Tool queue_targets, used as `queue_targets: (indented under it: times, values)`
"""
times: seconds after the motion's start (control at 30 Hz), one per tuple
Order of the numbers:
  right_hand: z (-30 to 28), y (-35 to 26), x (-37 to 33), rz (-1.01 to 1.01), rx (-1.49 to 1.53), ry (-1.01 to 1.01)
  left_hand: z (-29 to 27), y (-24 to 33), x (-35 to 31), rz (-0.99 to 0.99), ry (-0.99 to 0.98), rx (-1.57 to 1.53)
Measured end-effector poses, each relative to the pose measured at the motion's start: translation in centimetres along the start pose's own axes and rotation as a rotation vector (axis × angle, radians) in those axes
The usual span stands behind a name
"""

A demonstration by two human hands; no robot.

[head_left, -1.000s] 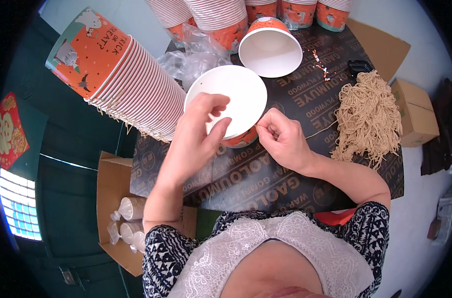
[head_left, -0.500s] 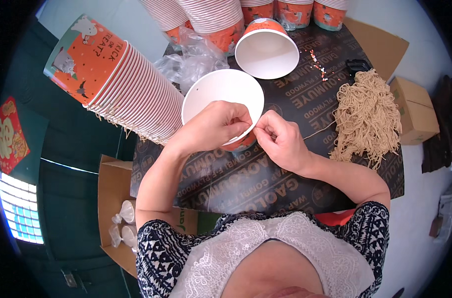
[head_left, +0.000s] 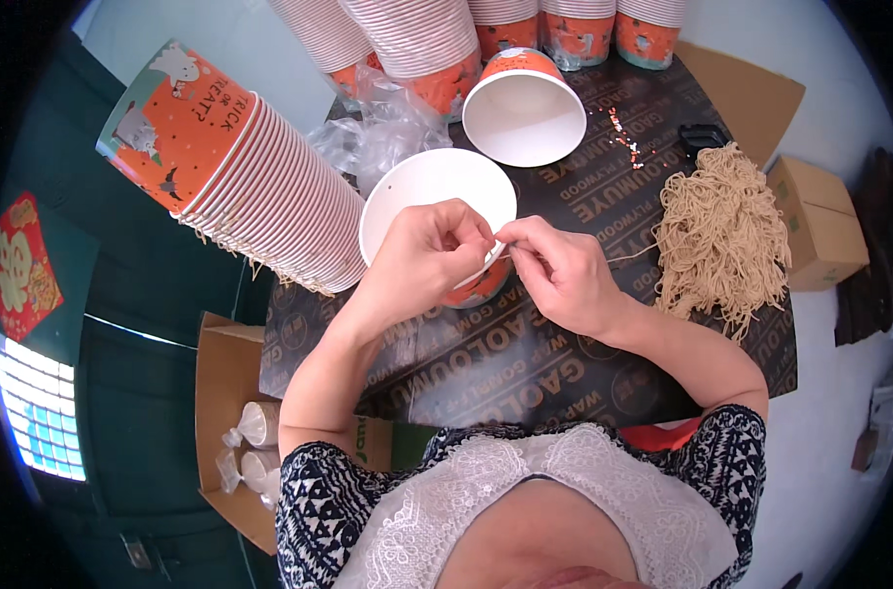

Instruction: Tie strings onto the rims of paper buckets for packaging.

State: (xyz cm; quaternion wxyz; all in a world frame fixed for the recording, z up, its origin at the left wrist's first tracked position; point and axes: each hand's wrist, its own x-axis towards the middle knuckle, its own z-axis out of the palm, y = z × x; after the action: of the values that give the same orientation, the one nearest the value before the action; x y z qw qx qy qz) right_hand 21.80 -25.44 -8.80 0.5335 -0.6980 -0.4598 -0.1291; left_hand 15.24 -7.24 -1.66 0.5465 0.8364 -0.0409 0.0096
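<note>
A paper bucket [head_left: 436, 177], white inside and orange outside, stands tilted in front of me on the table. At its right rim my left hand [head_left: 429, 257] is closed in a pinch, its fingertips over the bucket's opening; what lies between them is hidden. Just outside the same rim, my right hand [head_left: 562, 273] pinches a thin beige cord [head_left: 631, 257], close to the left fingertips. From there the cord runs right to a tangled heap of beige cords [head_left: 726, 231].
A tall leaning stack of orange buckets [head_left: 270, 187] is at left. Another bucket [head_left: 525, 118] lies tipped behind, beside clear plastic bags [head_left: 382, 128]. Further stacks [head_left: 417, 49] line the back. Small beads [head_left: 623, 137], a black object [head_left: 703, 135] and cardboard boxes [head_left: 821, 221] are at right.
The right hand's index finger has stretched out towards the left fingertips over the rim. The left hand has turned slightly at the rim. The whole view has shifted a little.
</note>
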Motion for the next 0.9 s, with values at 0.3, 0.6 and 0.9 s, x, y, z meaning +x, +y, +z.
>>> queue_targets:
  times: [0.3, 0.6, 0.9]
  values:
    - [0.0, 0.2, -0.3, 0.139, 0.151, -0.024, 0.0, 0.0, 1.2, -0.133, -0.080, -0.393]
    - [-3.2, -2.7, 2.1, 0.136, 0.213, -0.007, 0.2, 0.0, 1.4, -0.175, -0.066, -0.404]
    - [-2.8, -2.4, 3.7, 0.075, 0.223, -0.030, 0.7, 0.2, 1.8, -0.164, -0.147, -0.354]
